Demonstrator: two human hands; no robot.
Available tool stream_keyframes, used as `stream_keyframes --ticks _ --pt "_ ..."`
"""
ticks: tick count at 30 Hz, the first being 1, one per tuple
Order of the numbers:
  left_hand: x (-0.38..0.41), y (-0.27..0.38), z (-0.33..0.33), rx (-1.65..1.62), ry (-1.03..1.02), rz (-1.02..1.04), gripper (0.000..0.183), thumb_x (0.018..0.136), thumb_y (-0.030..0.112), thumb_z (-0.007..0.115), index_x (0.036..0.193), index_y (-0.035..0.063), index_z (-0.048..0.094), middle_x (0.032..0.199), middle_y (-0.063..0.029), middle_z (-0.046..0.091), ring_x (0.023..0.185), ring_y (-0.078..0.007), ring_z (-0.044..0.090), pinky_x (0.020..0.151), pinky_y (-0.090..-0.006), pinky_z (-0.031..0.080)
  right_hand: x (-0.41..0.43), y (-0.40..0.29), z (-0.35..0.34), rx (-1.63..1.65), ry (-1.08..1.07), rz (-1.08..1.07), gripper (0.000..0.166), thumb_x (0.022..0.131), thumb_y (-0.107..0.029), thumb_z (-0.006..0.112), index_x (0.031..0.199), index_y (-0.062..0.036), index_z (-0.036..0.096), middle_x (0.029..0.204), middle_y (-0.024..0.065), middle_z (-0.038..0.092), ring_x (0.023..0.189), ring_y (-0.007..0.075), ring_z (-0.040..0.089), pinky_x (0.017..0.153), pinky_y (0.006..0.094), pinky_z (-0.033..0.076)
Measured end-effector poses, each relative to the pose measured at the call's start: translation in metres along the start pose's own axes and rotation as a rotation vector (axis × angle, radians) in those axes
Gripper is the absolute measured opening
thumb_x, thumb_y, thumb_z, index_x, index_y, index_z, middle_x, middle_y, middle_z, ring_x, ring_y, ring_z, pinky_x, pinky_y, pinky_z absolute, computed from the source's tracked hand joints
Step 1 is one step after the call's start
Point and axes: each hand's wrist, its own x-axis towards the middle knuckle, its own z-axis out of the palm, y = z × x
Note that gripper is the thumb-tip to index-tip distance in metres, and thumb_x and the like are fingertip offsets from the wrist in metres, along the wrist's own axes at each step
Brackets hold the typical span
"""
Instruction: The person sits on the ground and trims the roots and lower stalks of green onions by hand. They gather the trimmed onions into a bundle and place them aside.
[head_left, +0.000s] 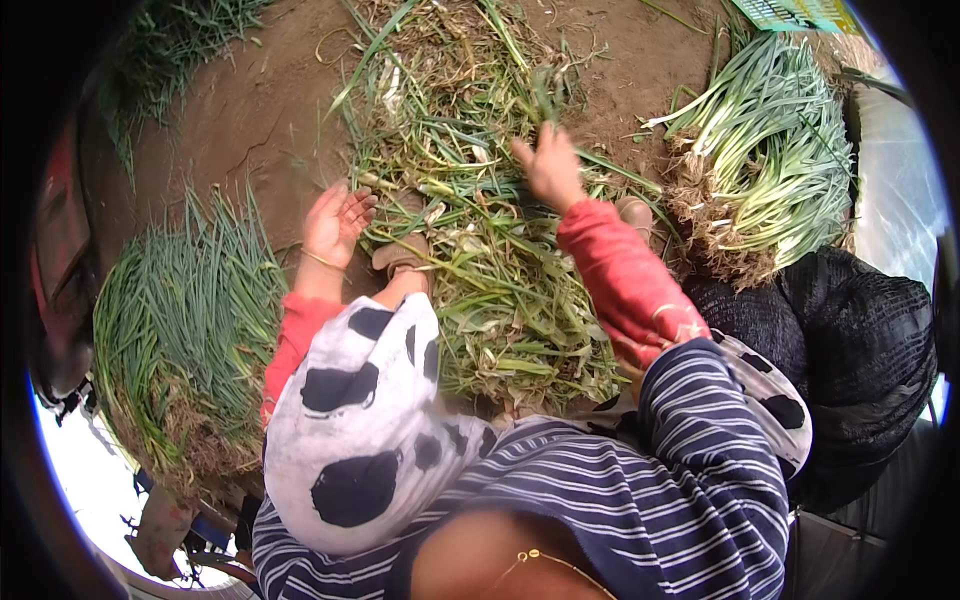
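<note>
My left hand (337, 221) is raised above the ground beside my shoe, palm up, fingers slightly curled and nothing in it. My right hand (553, 166) reaches forward over a long heap of green and yellowed leaf scraps (517, 307) between my feet. Blurred green leaves (550, 94) lie just past its fingertips; whether the fingers touch them I cannot tell. To the left rests a large pile of green onions with roots (199, 315). On the right is a pile of green onions with pale stems (765, 172), their roots towards me.
Black mesh sacks (855, 360) bulge at my right, below the pale-stemmed onions. A green plastic crate (799, 15) shows at the top right. More green leafy stalks (165, 60) lie at the upper left on the bare soil (255, 112). My brown shoes (401, 253) flank the scraps.
</note>
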Motion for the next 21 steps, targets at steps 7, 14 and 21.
stream_keyframes --ticks 7,14,21 --pt "-0.061 -0.044 -0.068 0.114 0.223 0.121 0.027 0.092 0.014 0.051 0.116 0.0032 0.043 0.089 -0.0135 0.061 0.075 -0.0232 0.063 0.065 -0.0346 0.053 -0.086 -0.024 0.056 0.094 -0.014 -0.373 0.078 0.082 -0.048 0.058 0.129 0.0103 0.037 0.125 0.0285 0.048 0.118 0.0379 0.046 0.099 0.0393 0.037" --pt "-0.216 -0.168 -0.128 0.204 0.526 0.076 0.029 0.090 0.019 0.055 0.113 0.0032 0.046 0.092 -0.0127 0.061 0.077 -0.0235 0.062 0.067 -0.0363 0.052 -0.113 0.024 0.040 0.082 0.181 -0.427 0.059 0.086 -0.040 0.055 0.119 0.0086 0.047 0.115 0.0322 0.052 0.109 0.0415 0.051 0.092 0.0418 0.039" --pt "-0.320 -0.273 -0.193 0.081 0.627 -0.040 0.032 0.090 0.021 0.055 0.116 0.0036 0.045 0.095 -0.0126 0.061 0.081 -0.0240 0.061 0.070 -0.0373 0.051 -0.146 0.115 0.096 -0.183 0.179 -0.616 0.040 0.089 -0.022 0.046 0.127 -0.0098 0.048 0.123 0.0356 0.042 0.111 0.0474 0.045 0.094 0.0474 0.038"
